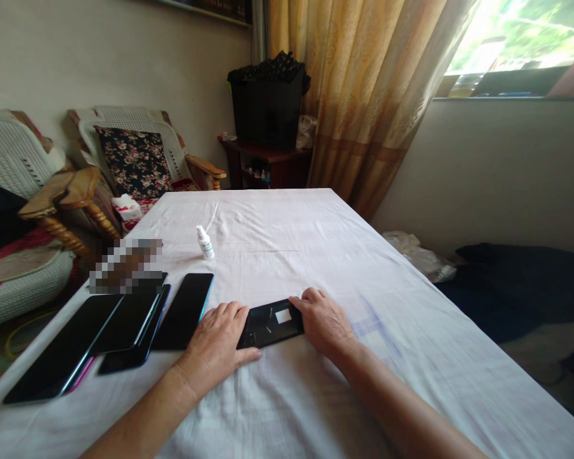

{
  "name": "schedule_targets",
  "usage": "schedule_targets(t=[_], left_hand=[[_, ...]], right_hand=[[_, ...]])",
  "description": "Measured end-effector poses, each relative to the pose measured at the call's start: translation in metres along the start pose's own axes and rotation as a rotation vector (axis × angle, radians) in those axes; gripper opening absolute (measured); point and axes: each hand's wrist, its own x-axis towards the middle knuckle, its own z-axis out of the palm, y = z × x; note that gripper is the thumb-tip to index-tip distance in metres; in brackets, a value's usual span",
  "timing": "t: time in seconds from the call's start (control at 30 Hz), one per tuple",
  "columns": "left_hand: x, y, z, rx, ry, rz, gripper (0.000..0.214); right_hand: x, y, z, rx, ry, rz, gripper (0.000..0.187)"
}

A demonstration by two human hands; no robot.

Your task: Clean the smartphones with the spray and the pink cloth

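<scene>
A black phone (270, 326) lies sideways on the white cloth, a bright white square patch and a few pale streaks on its upper face. My left hand (220, 335) grips its left end, with the thumb along the near edge. At the opposite end, my right hand (324, 317) closes on the right edge, its thumb at the upper corner. Just left of my left hand is another dark phone (184, 312) with a blue edge. Several more phones (74, 347) overlap farther left, one showing a pink edge beneath.
A small white spray bottle (205, 243) stands upright beyond the phones. The white tablecloth (287, 223) covers a long table. A blurred patch hides something at its left edge. Wicker armchairs (129, 146) stand left; a dark cabinet (275, 162) and yellow curtain (354, 83) are behind.
</scene>
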Motion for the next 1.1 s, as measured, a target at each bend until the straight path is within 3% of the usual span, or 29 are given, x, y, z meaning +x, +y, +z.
schedule_targets(t=[0.17,0.53,0.87,1.1], left_hand=[[0.002,0.004,-0.002,0.037,-0.005,-0.027,0.055],[0.0,0.005,-0.003,0.04,0.001,-0.024,0.056],[0.002,0.007,0.002,0.068,0.029,-0.025,0.056],[0.0,0.008,0.003,0.062,0.054,-0.035,0.054]], right_hand=[[-0.003,0.003,0.003,0.018,-0.029,0.021,0.043],[-0.045,0.009,-0.003,0.007,-0.136,-0.039,0.053],[-0.009,0.006,0.001,-0.005,-0.03,-0.029,0.043],[-0.02,0.012,0.012,0.086,0.072,-0.065,0.045]])
